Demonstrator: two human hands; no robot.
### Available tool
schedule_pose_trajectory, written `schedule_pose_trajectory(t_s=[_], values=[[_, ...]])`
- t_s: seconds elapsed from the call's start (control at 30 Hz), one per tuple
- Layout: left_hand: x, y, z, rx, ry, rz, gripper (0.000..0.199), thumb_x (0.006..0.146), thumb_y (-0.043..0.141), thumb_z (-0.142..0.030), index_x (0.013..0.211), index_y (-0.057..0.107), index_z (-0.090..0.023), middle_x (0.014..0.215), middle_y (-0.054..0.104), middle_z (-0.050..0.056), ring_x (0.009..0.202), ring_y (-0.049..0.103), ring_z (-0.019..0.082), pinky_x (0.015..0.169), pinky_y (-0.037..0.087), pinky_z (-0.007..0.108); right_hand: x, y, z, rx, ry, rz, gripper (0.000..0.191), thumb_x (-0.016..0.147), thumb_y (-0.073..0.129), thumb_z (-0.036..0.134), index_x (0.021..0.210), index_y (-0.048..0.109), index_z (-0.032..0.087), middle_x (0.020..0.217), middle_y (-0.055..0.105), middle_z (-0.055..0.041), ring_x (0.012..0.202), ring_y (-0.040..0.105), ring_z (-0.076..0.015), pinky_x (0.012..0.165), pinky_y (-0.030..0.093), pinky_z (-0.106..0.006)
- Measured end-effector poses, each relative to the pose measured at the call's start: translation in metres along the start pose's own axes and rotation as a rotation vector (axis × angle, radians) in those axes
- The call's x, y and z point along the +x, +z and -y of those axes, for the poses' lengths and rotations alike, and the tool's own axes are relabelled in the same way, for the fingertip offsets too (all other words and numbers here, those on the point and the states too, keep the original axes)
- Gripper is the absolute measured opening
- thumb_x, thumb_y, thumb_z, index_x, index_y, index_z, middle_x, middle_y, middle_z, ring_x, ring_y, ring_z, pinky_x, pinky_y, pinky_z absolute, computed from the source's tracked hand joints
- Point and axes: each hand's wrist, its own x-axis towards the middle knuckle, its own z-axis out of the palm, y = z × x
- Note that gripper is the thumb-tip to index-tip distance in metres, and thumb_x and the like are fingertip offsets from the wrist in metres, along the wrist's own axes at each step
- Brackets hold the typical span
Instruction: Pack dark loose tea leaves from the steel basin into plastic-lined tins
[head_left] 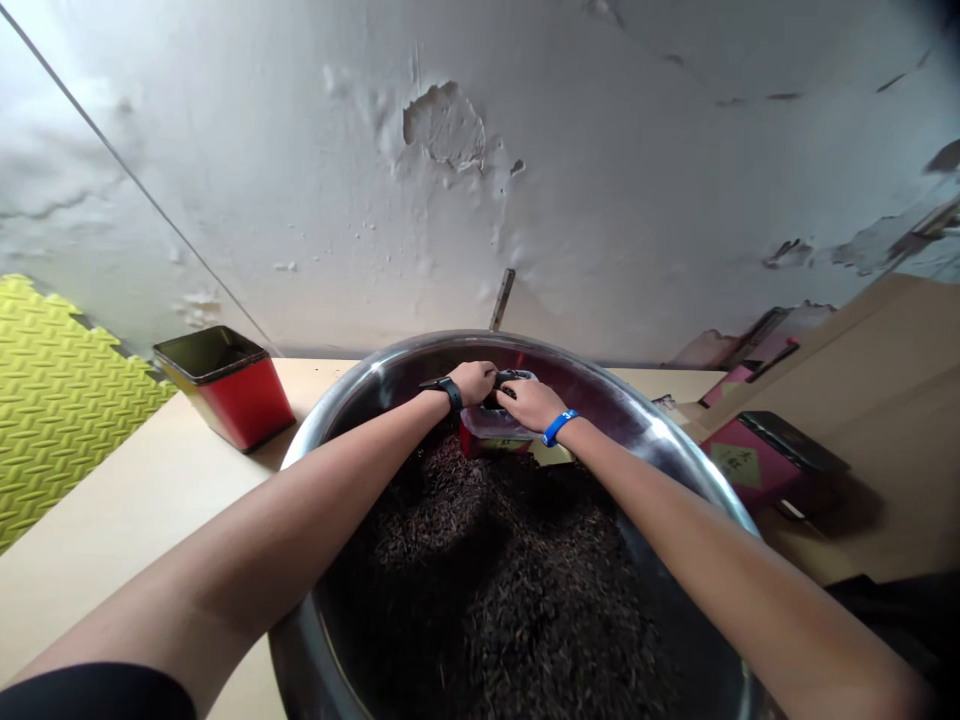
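Observation:
A large steel basin (724, 490) holds loose, dark, dry tea-like leaves (525, 560). Near its far side, a red tin (471, 440) with a pale rim and a yellowish label stands in the leaves. My left hand (474, 382), with a dark watch at the wrist, is closed at the tin's far left. From the right, my right hand (534, 403), wearing a blue wristband, reaches over the tin's mouth with curled fingers. The two hands almost meet. Something dark shows between the fingertips, too small to make out. A yellow paper piece (553, 453) lies beside the tin.
On the pale table (90, 560), an open red tin (247, 400) stands left of the basin. A pink-red tin with a dark lid (739, 460) is at the right, near a cardboard box (900, 400). Behind is a peeling wall (315, 150); yellow foam matting (60, 400) lies at left.

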Motion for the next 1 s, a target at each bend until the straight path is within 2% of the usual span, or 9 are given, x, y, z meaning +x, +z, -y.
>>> schedule_pose_trajectory(t_s=[0.13, 0.33, 0.5, 0.57, 0.63, 0.77, 0.83, 0.9, 1.0], values=[[0.001, -0.001, 0.001, 0.008, 0.001, 0.019, 0.035, 0.084, 0.029, -0.027, 0.102, 0.058, -0.019, 0.100, 0.063, 0.006, 0.089, 0.058, 0.018, 0.075, 0.043, 0.025, -0.001, 0.000, -0.001, 0.033, -0.015, -0.013, 0.039, 0.086, 0.031, 0.044, 0.084, 0.061, 0.019, 0.086, 0.065, -0.0066, 0.077, 0.058, -0.0183, 0.060, 0.037, -0.025], [0.002, -0.002, 0.002, 0.024, 0.031, 0.031, 0.033, 0.083, 0.031, -0.025, 0.101, 0.058, -0.019, 0.100, 0.063, 0.006, 0.089, 0.058, 0.018, 0.075, 0.043, 0.026, 0.001, 0.003, -0.007, 0.174, -0.178, -0.190, 0.022, 0.082, 0.044, 0.025, 0.097, 0.059, 0.017, 0.096, 0.063, -0.0069, 0.091, 0.056, -0.0157, 0.079, 0.039, -0.025], [0.002, -0.003, 0.003, 0.052, 0.059, 0.025, 0.031, 0.082, 0.032, -0.024, 0.101, 0.057, -0.019, 0.098, 0.063, 0.006, 0.088, 0.058, 0.019, 0.073, 0.044, 0.025, -0.001, 0.002, -0.011, 0.215, -0.144, -0.250, 0.024, 0.076, 0.055, 0.026, 0.099, 0.057, 0.019, 0.094, 0.063, -0.0051, 0.085, 0.057, -0.0153, 0.077, 0.042, -0.025], [0.002, -0.002, 0.004, 0.051, 0.066, 0.024, 0.032, 0.083, 0.032, -0.024, 0.102, 0.056, -0.019, 0.099, 0.063, 0.006, 0.088, 0.058, 0.018, 0.073, 0.044, 0.025, -0.003, 0.000, -0.010, 0.211, -0.141, -0.268, 0.023, 0.078, 0.052, 0.031, 0.098, 0.058, 0.020, 0.094, 0.063, -0.0049, 0.085, 0.058, -0.0158, 0.077, 0.042, -0.026], [0.002, -0.001, 0.005, 0.049, 0.066, 0.023, 0.032, 0.083, 0.032, -0.024, 0.103, 0.056, -0.018, 0.099, 0.063, 0.007, 0.087, 0.059, 0.018, 0.073, 0.044, 0.025, -0.005, -0.003, -0.009, 0.196, -0.160, -0.302, 0.028, 0.085, 0.042, 0.032, 0.105, 0.056, 0.021, 0.100, 0.063, -0.0053, 0.089, 0.058, -0.0165, 0.079, 0.042, -0.027], [0.002, -0.002, 0.006, 0.057, 0.057, 0.041, 0.032, 0.084, 0.032, -0.025, 0.104, 0.056, -0.017, 0.097, 0.064, 0.007, 0.085, 0.059, 0.018, 0.073, 0.045, 0.025, -0.006, -0.007, -0.006, 0.139, -0.154, -0.338, 0.041, 0.089, 0.029, 0.028, 0.128, 0.038, 0.020, 0.096, 0.064, -0.0054, 0.086, 0.059, -0.0182, 0.076, 0.043, -0.029], [0.002, -0.004, 0.007, 0.063, 0.079, 0.052, 0.032, 0.084, 0.033, -0.024, 0.105, 0.056, -0.017, 0.099, 0.063, 0.007, 0.088, 0.059, 0.018, 0.075, 0.044, 0.025, -0.006, -0.008, -0.005, 0.125, -0.155, -0.365, 0.038, 0.088, 0.031, 0.027, 0.122, 0.045, 0.018, 0.097, 0.063, -0.0065, 0.087, 0.058, -0.0186, 0.078, 0.042, -0.029], [0.001, -0.007, 0.006, 0.067, 0.118, 0.057, 0.032, 0.084, 0.033, -0.023, 0.105, 0.056, -0.016, 0.101, 0.062, 0.007, 0.090, 0.058, 0.017, 0.077, 0.043, 0.024, -0.008, -0.010, -0.004, 0.134, -0.181, -0.405, 0.031, 0.086, 0.033, 0.026, 0.105, 0.056, 0.015, 0.100, 0.061, -0.0079, 0.092, 0.055, -0.0182, 0.083, 0.039, -0.028], [-0.002, -0.013, 0.004, 0.065, 0.112, 0.078, 0.032, 0.083, 0.034, -0.023, 0.104, 0.057, -0.015, 0.101, 0.062, 0.007, 0.089, 0.058, 0.017, 0.076, 0.044, 0.024, -0.015, -0.015, 0.004, 0.188, -0.211, -0.462, 0.029, 0.086, 0.031, 0.025, 0.093, 0.057, 0.015, 0.094, 0.059, -0.0082, 0.091, 0.052, -0.0168, 0.086, 0.037, -0.027]])
